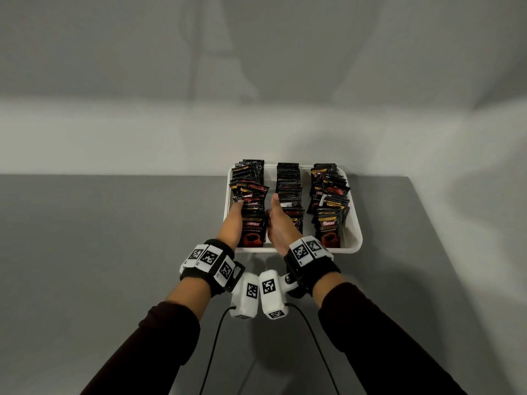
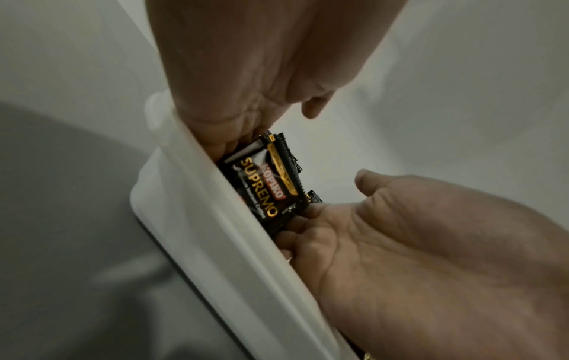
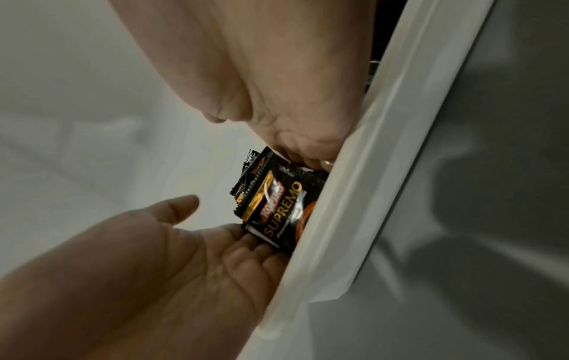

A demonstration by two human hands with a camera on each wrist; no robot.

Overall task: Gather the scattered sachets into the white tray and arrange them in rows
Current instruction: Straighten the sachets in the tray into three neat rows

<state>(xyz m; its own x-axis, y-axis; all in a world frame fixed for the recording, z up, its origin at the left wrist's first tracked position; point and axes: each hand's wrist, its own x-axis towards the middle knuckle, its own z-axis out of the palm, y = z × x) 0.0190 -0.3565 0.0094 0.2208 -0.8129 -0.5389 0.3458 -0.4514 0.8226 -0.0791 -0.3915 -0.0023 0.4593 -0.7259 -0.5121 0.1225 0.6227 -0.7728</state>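
With both of my hands lowered into the white plastic tray [image 1: 355, 238], I have the left row of black foil sachets [image 1: 251, 206] flanked on its two sides. My left hand [image 1: 232, 220] lies along the outer side of that row, against the tray's left wall, with its fingers reaching down beside the packets; my right hand [image 1: 278, 223] stands in the gap between the left row and the middle row of sachets [image 1: 289, 189], thumb pointing up and away from me. From the wrist views my fingers look extended rather than curled, their tips touching the edges of the front sachet [image 2: 266, 185], which stands upright just inside the near rim with its gold lettering facing me. Neither hand closes around a packet; both press flat against the stack. The right row of sachets [image 1: 329, 206] leans loosely, some packets tilted, and is untouched. All the sachets I can see are in the tray, in three rows. The tray sits at the far edge of the grey table [image 1: 114, 238], by the pale wall [image 1: 256, 81].
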